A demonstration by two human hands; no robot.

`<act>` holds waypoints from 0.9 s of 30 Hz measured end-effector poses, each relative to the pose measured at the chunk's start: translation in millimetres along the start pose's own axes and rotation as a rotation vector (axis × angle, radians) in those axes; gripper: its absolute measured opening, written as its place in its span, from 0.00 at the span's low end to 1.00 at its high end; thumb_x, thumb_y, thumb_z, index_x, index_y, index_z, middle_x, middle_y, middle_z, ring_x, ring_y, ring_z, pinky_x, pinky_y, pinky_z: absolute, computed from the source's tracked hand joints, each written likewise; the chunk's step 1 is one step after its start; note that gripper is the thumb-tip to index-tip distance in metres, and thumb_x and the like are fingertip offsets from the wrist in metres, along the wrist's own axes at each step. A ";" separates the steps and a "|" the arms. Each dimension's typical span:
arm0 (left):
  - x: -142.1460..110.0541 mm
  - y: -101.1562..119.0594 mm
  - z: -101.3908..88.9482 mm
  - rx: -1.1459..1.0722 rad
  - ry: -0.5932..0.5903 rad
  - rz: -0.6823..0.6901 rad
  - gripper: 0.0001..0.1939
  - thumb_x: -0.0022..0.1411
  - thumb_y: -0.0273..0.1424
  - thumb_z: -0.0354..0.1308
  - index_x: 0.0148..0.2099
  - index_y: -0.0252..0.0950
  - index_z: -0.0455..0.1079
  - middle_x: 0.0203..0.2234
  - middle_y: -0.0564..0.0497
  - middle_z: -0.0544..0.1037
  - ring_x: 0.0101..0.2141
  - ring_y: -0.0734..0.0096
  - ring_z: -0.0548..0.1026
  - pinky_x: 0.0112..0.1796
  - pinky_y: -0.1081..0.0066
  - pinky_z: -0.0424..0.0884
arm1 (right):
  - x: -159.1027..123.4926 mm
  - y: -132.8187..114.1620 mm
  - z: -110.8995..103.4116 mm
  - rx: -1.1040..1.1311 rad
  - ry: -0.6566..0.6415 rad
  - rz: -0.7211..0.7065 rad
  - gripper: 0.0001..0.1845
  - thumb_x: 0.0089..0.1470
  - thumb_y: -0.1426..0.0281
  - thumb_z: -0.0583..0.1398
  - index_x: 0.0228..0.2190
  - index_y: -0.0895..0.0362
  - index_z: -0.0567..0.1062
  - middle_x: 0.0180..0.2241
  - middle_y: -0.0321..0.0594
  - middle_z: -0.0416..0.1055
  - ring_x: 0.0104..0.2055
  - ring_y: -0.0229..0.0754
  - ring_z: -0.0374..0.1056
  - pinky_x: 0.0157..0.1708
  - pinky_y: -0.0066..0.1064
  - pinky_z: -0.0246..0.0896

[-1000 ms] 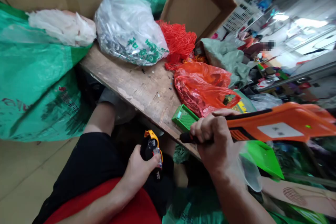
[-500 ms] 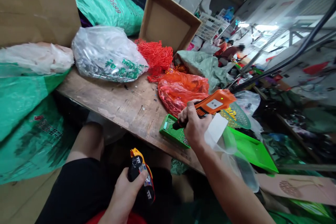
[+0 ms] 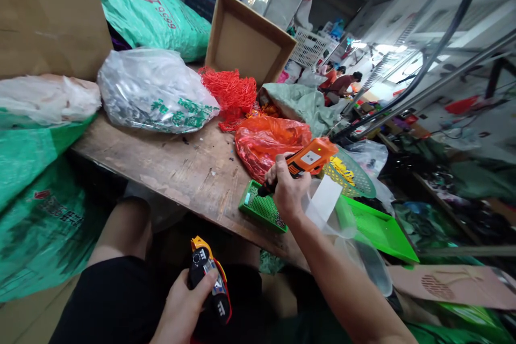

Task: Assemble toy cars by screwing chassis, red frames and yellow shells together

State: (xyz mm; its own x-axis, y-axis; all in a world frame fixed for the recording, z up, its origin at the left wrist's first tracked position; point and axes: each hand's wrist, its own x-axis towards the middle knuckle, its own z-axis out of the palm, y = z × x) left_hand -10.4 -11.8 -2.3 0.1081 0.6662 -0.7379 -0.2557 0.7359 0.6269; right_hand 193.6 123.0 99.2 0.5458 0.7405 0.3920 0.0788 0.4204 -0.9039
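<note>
My left hand [image 3: 183, 303] is low over my lap, closed with the thumb on top around a black plastic toy [image 3: 212, 279] with yellow and red edging. It looks like a toy car; its underside is hidden. My right hand [image 3: 289, 191] grips an orange and black electric screwdriver [image 3: 312, 156] with a small green light and a white label. The black end of the screwdriver points down over a small green perforated basket [image 3: 245, 201] at the table edge. Small metal bits, apparently screws, lie in the basket's right corner, partly behind my right hand.
On the wooden table [image 3: 193, 158] lie a clear plastic bag [image 3: 155, 88], red netting [image 3: 228, 91] and a red bag [image 3: 266, 137]. A cardboard box [image 3: 250, 40] stands behind. To the right are a green tray [image 3: 379, 231], a colander [image 3: 358, 183] with yellow pieces, and a clear tub [image 3: 374, 266].
The view has shifted, so the table's things appear further left. Both hands keep their holds; the screwdriver's black end remains over the green basket.
</note>
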 end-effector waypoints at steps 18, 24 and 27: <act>6.6 -8.3 0.3 -0.013 -0.017 -0.022 0.30 0.41 0.50 0.74 0.38 0.32 0.77 0.29 0.43 0.81 0.31 0.55 0.80 0.33 0.59 0.78 | 3.5 7.4 -0.5 0.024 -0.013 -0.011 0.18 0.53 0.59 0.69 0.33 0.53 0.66 0.15 0.20 0.59 0.13 0.30 0.55 0.13 0.23 0.55; 2.4 -5.6 -0.1 -0.016 -0.034 -0.023 0.30 0.43 0.50 0.73 0.40 0.31 0.77 0.31 0.43 0.82 0.33 0.56 0.80 0.36 0.60 0.78 | 4.4 9.4 -0.3 0.009 -0.016 -0.008 0.19 0.51 0.59 0.70 0.32 0.54 0.66 0.14 0.20 0.60 0.13 0.30 0.55 0.13 0.24 0.55; -0.2 -2.4 0.7 -0.031 -0.052 -0.045 0.29 0.44 0.49 0.74 0.40 0.31 0.77 0.33 0.41 0.82 0.35 0.54 0.80 0.37 0.60 0.78 | 4.6 8.9 -0.2 -0.001 -0.023 -0.004 0.19 0.52 0.58 0.69 0.32 0.54 0.66 0.14 0.21 0.60 0.13 0.30 0.56 0.13 0.24 0.54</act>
State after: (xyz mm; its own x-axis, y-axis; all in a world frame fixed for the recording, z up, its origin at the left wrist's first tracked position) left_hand -9.1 -13.6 -3.6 0.1701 0.6385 -0.7506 -0.2793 0.7617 0.5846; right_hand 197.0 130.0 92.9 0.5259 0.7508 0.3997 0.0822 0.4229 -0.9024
